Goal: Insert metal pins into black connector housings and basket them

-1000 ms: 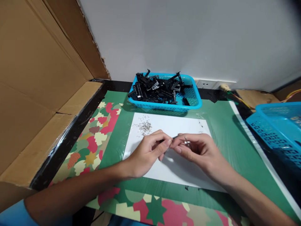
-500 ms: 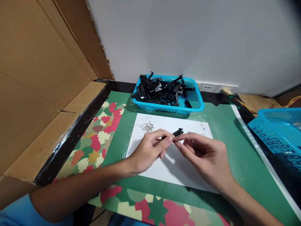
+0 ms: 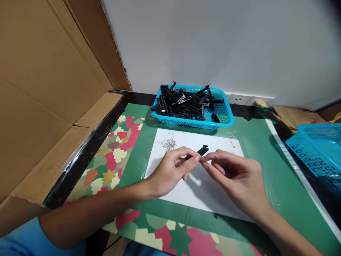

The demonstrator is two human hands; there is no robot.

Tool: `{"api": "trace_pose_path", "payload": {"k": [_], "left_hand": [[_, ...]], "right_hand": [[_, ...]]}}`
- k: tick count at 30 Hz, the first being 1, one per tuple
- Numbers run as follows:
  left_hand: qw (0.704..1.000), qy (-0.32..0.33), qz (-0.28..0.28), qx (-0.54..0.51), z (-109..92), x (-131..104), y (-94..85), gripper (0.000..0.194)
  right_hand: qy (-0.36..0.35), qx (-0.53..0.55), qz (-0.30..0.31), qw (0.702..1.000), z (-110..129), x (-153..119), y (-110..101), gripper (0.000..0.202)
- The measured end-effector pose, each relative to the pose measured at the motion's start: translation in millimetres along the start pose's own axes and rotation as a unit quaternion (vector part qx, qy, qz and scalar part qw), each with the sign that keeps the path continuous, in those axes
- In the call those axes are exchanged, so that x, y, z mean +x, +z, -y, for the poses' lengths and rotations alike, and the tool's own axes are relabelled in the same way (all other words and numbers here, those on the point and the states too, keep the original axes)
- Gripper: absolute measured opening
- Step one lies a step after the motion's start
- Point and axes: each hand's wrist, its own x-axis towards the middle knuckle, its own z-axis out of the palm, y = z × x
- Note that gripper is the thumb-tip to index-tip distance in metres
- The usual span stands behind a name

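My left hand [image 3: 176,167] grips a slim black plastic part [image 3: 201,151] between thumb and fingers, its notched far end sticking out up and to the right. Against the near side of that part, the tips of my right hand [image 3: 237,174] are pinched together; what they hold there is too small to tell. A thin metal piece [image 3: 218,160] shows at the curled fingers of the right hand. Beneath both hands lies a white sheet [image 3: 197,192], with a heap of small metal wire pieces [image 3: 168,143] on its far left part.
A blue basket [image 3: 191,122] full of similar black parts [image 3: 186,103] stands behind the sheet. Another blue basket [image 3: 314,153] is at the right. Cardboard [image 3: 53,89] walls the left side. A wall socket [image 3: 239,99] and a plug [image 3: 260,104] sit at the back.
The whole view has shifted slightly, so everything appears a little further right. Both hands keep nearly the same pose on the black plastic part.
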Motion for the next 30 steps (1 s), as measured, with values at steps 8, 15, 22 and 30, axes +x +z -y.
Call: {"api": "trace_pose_path", "payload": {"k": [8,15,22,30], "left_hand": [[1.0,0.016,-0.008,0.024,0.5,-1.9,1.4,0.025],[0.999,0.035,-0.026,0.03,4.7,-1.6,1.2,0.024],[0.999,0.028,-0.039,0.023,3.9,-0.1,1.4,0.026],[0.974,0.118,-0.072,0.181,0.8,-7.0,2.8,0.009]], "right_hand": [[0.046,0.009,-0.004,0.999,-3.2,-1.5,-3.1,0.014],[0.063,0.052,0.015,0.997,-4.1,1.7,-1.7,0.016],[0.023,-0.024,-0.01,0.999,-2.6,-3.1,-1.1,0.016],[-0.087,-0.172,-0.027,0.981,2.9,-12.0,7.8,0.011]]}}
